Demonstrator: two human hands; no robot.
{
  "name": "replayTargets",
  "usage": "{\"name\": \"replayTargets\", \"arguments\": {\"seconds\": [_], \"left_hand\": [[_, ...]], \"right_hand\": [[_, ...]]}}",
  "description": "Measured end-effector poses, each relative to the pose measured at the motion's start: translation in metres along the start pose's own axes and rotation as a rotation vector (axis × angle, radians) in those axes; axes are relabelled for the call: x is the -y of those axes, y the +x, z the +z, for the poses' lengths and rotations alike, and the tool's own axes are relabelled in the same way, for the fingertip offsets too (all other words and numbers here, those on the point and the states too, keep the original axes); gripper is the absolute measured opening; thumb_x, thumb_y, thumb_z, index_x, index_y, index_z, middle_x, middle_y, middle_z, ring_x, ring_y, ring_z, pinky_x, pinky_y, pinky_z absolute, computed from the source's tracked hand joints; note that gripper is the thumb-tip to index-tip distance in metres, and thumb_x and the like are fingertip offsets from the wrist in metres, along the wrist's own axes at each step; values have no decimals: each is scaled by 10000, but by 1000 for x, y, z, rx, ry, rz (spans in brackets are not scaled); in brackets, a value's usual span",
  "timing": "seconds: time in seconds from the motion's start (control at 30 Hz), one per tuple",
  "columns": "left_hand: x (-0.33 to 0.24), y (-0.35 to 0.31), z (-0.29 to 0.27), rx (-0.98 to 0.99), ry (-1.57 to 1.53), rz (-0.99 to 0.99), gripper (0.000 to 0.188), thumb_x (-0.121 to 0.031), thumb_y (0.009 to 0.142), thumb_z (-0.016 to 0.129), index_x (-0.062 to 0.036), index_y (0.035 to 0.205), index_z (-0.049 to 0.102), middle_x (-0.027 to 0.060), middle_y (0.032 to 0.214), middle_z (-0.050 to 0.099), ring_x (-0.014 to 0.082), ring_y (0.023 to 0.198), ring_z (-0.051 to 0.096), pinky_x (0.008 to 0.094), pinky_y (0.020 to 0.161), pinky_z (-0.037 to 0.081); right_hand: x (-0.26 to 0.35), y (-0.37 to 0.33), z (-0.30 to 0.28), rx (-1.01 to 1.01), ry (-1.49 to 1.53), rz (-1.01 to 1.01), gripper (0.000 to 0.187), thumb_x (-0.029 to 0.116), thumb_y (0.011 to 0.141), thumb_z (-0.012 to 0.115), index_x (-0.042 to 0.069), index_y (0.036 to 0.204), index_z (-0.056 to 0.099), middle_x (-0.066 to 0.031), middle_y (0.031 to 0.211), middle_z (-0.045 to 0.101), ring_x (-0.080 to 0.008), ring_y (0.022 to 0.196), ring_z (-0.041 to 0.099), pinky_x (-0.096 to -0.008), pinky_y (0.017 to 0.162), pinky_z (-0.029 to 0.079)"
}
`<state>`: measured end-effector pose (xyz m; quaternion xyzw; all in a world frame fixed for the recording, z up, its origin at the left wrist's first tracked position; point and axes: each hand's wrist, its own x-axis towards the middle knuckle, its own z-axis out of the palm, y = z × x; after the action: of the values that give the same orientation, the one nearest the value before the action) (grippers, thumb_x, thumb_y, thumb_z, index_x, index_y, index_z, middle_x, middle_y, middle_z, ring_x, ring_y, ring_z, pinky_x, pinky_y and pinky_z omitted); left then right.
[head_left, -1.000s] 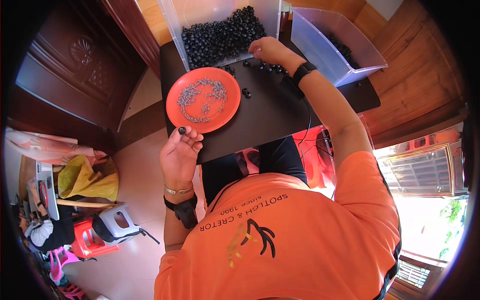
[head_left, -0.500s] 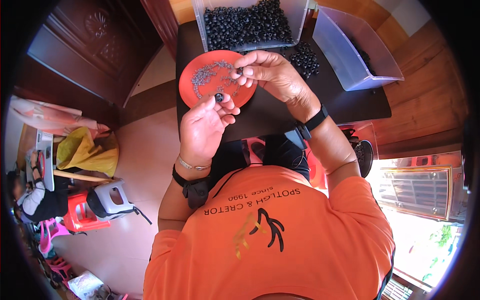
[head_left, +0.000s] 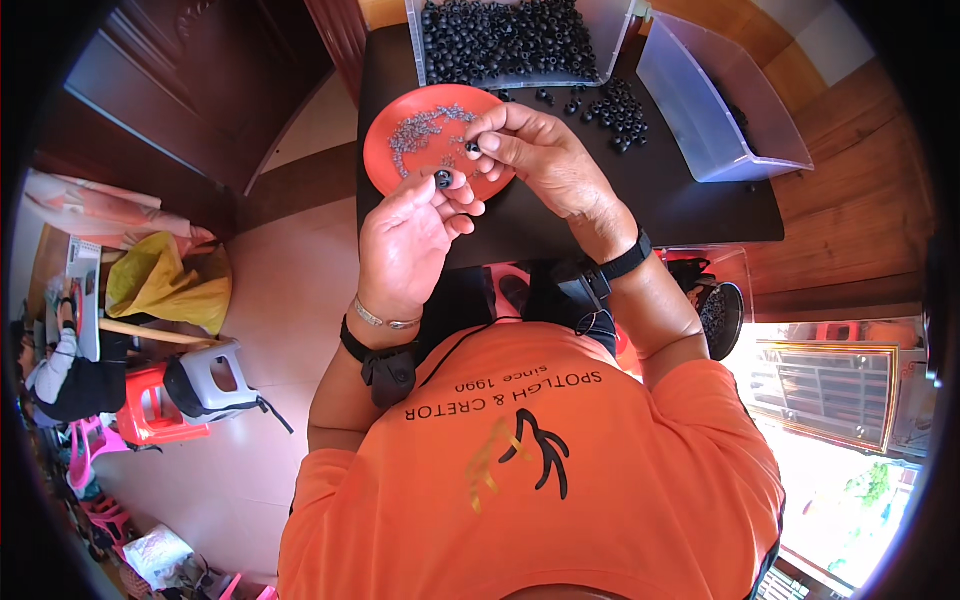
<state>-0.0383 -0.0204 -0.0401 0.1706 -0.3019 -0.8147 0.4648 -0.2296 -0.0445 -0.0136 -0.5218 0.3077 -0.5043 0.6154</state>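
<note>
Between the thumb and fingertips of my left hand is a small black ring-shaped part, its round opening facing up. My right hand pinches another small dark piece between thumb and forefinger, slightly farther off and to the right. The two pieces are apart. Both hands are over the near right side of a red plate, which carries many tiny greyish pieces. My right hand hides part of the plate's right side. Loose black parts lie in a pile beyond my right hand.
A clear bin full of black parts stands at the back of the dark table. Another translucent bin is at the right, with some dark parts inside. At far left, a person sits near a red stool and a yellow cloth.
Both hands still hold their small pieces, which stay apart. My left hand has risen slightly in the picture. The whole view has shifted a little.
</note>
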Motion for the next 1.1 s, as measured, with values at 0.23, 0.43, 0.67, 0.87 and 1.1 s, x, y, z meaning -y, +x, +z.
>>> {"name": "replayTargets", "arguments": {"seconds": [0.23,0.43,0.67,0.87,1.1], "left_hand": [[1,1,-1,0,33,11,239,-243,952,459,-44,984,589,62,924,610,208,892,603,300,761,445],[4,1,1,-52,67,20,228,-238,946,467,-47,975,588,51,919,610,202,894,603,296,760,439],[7,1,3,-105,140,24,226,-233,943,481,-42,994,591,40,923,610,186,884,603,288,753,433],[9,2,3,-105,91,15,236,-236,946,483,-39,1007,597,45,922,610,191,879,601,291,754,437],[8,7,-2,-66,-69,-54,220,-220,945,487,-51,1029,600,40,943,610,179,882,586,305,758,443]], "right_hand": [[19,-1,8,194,-273,-34,124,108,938,569,3,968,627,-11,853,631,-76,779,561,-229,734,472],[27,1,11,284,-373,30,107,87,940,560,-6,953,612,-8,848,620,-83,794,566,-240,737,474],[25,2,14,256,-536,14,113,84,937,565,-18,948,611,-7,831,611,-73,768,562,-232,724,480],[18,0,17,153,-418,48,100,77,927,582,-11,936,629,-13,836,623,-65,758,575,-222,695,493],[14,-12,28,27,-552,-62,103,74,879,646,5,955,641,-27,834,624,-90,765,600,-244,688,509]]}}
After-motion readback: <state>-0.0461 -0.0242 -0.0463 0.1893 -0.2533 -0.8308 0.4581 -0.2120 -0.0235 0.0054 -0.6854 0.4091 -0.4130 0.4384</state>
